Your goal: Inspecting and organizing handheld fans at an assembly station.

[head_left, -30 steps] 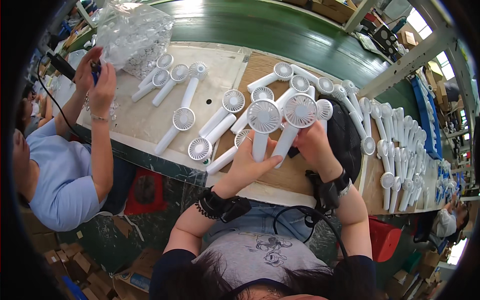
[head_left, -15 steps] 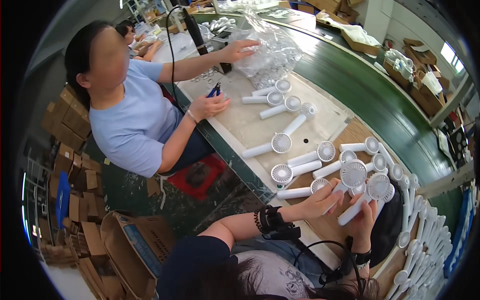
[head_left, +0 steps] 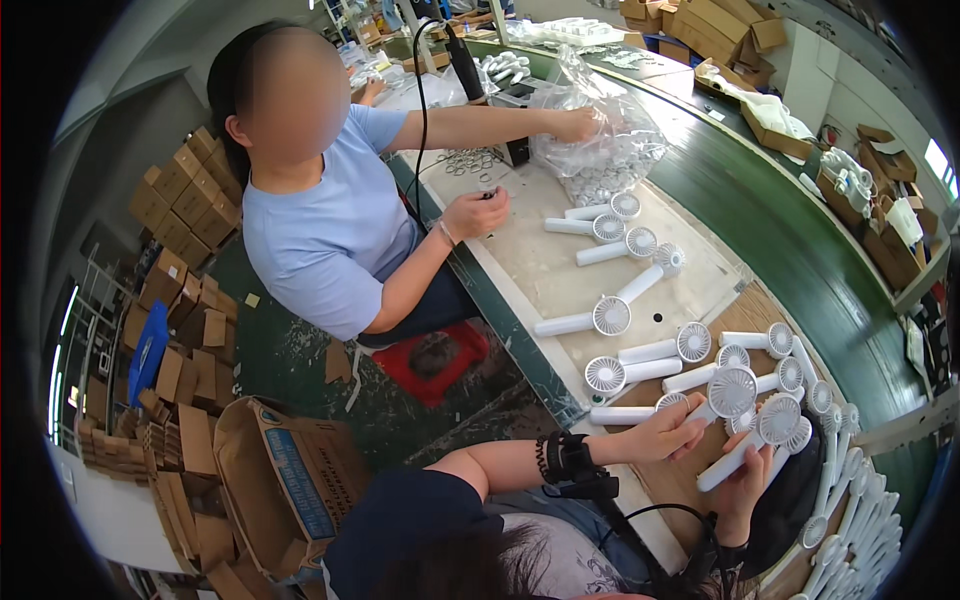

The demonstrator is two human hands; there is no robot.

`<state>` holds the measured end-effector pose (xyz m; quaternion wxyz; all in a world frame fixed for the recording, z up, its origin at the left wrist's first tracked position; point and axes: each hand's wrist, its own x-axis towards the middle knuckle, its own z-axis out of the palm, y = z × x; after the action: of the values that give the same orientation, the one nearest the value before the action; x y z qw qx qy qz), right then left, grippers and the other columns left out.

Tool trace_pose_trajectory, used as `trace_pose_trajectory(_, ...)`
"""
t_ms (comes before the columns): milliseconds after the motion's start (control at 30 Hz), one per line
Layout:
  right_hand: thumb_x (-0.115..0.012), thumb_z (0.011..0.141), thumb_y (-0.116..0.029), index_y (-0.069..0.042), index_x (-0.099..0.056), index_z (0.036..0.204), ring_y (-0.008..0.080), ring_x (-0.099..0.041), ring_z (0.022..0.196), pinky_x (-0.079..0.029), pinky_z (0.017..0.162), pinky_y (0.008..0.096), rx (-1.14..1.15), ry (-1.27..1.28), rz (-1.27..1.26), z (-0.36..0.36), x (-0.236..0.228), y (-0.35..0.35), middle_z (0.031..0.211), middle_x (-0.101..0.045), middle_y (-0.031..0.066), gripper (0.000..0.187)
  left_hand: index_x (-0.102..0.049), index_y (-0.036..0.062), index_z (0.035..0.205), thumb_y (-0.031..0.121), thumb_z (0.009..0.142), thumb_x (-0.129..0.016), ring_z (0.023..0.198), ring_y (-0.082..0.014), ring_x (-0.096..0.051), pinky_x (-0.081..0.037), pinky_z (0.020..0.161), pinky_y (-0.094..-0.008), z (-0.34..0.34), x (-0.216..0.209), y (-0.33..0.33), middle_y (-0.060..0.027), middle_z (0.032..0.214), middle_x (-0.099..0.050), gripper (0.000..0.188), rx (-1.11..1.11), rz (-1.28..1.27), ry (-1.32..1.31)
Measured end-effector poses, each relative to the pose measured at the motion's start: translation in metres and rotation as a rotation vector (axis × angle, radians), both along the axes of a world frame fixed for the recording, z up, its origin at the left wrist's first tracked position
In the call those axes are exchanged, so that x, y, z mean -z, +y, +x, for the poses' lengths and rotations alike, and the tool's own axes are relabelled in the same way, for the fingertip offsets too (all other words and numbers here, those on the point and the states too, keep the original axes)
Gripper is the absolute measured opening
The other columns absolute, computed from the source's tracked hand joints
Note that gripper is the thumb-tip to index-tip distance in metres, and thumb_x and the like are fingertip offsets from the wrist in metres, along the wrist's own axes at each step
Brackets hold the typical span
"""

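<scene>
My left hand (head_left: 668,432) grips the handle of a white hand-held fan (head_left: 728,392), its round head up. My right hand (head_left: 745,482) holds a second white hand-held fan (head_left: 768,428) beside the first. Both are above the workbench (head_left: 690,480) at the lower right. Several more white fans (head_left: 620,316) lie in rows on the bench around them. A black band sits on my left wrist.
A co-worker in a light blue shirt (head_left: 325,235) sits at the left, one hand on a clear plastic bag of parts (head_left: 600,150). A green conveyor belt (head_left: 780,230) runs behind the bench. Cardboard boxes (head_left: 270,480) crowd the floor, and a red stool (head_left: 430,358) stands below.
The view has swung further left toward the co-worker. My hands still hold the two fans, now at the lower right of the picture. The co-worker's far hand stays on the bag.
</scene>
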<state>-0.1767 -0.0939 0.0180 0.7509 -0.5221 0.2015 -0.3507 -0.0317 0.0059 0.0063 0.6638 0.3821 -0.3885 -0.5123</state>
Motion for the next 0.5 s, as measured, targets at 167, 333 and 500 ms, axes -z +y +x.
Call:
trace_pose_trajectory(167, -0.047, 0.081, -0.02, 0.003, -0.034, 0.123, 0.0094, -0.046, 0.067, -0.034, 0.06, 0.0187, -0.032, 0.011, 0.012, 0.003, -0.006, 0.002, 0.077, -0.053, 0.009, 0.05, -0.034, 0.0048, 0.108, 0.018, 0.091, -0.035, 0.049, -0.0053, -0.042, -0.035, 0.045, -0.0176, 0.0, 0.007, 0.0, 0.0012, 0.064, -0.043, 0.021, 0.004, 0.021, 0.038)
trace_pose_trajectory(333, -0.047, 0.081, -0.02, 0.002, -0.036, 0.12, 0.01, -0.047, 0.067, -0.035, 0.06, 0.0196, -0.083, 0.077, 0.049, -0.004, -0.006, 0.007, 0.079, -0.054, 0.0092, 0.046, -0.032, 0.0036, 0.111, 0.018, 0.091, -0.035, 0.05, -0.0056, -0.043, -0.036, 0.045, -0.018, -0.002, 0.005, 0.002, 0.0006, 0.064, -0.044, 0.025, 0.036, 0.04, 0.089)
trace_pose_trajectory(500, -0.048, 0.081, -0.02, 0.0, -0.039, 0.114, 0.0091, -0.048, 0.064, -0.035, 0.054, 0.0189, -0.045, 0.025, 0.007, -0.005, 0.001, 0.004, 0.079, -0.055, 0.0083, 0.039, -0.037, 0.0042, 0.11, 0.025, 0.092, -0.036, 0.053, -0.0059, -0.043, -0.037, 0.048, -0.0184, -0.002, -0.001, 0.001, -0.001, 0.069, -0.045, 0.028, 0.043, 0.093, 0.013)
